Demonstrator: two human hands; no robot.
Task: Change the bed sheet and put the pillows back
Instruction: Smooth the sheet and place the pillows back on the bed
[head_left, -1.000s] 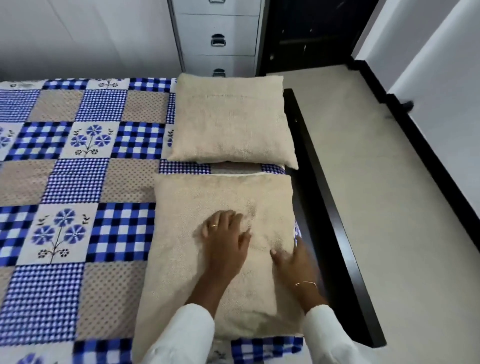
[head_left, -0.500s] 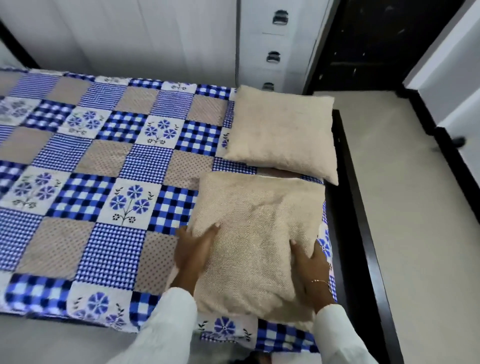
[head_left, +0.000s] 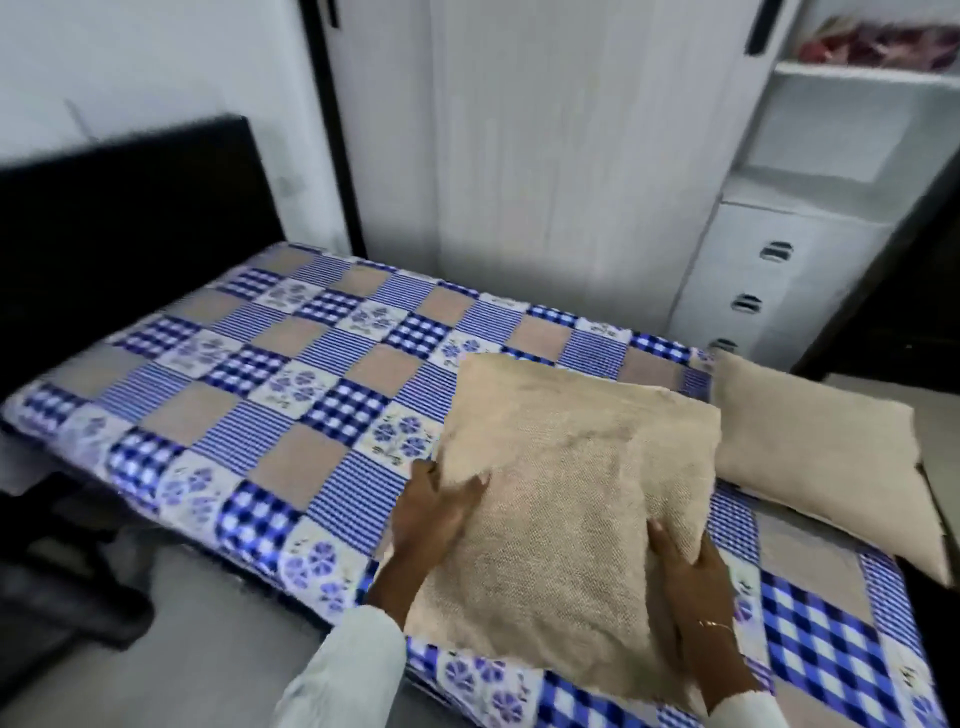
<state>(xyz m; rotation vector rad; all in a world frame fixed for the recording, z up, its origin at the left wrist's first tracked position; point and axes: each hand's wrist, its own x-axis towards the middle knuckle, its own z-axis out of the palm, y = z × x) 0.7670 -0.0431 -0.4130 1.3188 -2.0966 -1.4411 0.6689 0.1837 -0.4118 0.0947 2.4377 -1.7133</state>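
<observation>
White wardrobe doors (head_left: 545, 156) back a bed with a dark headboard (head_left: 119, 208) at far left. Across it lies the blue-and-beige patchwork bed sheet (head_left: 291, 384). Nearer, the left hand (head_left: 434, 512) lies flat, fingers spread, against the left edge of the near pillow (head_left: 566, 514); the right hand (head_left: 688, 577) presses its lower right side, fingers relaxed. Just beside it the second pillow (head_left: 821, 462) rests at the bed's right end. A drawer unit (head_left: 769, 280) stands behind, with an open shelf (head_left: 862, 73) holding blurred reddish fabric. No writing is legible.
</observation>
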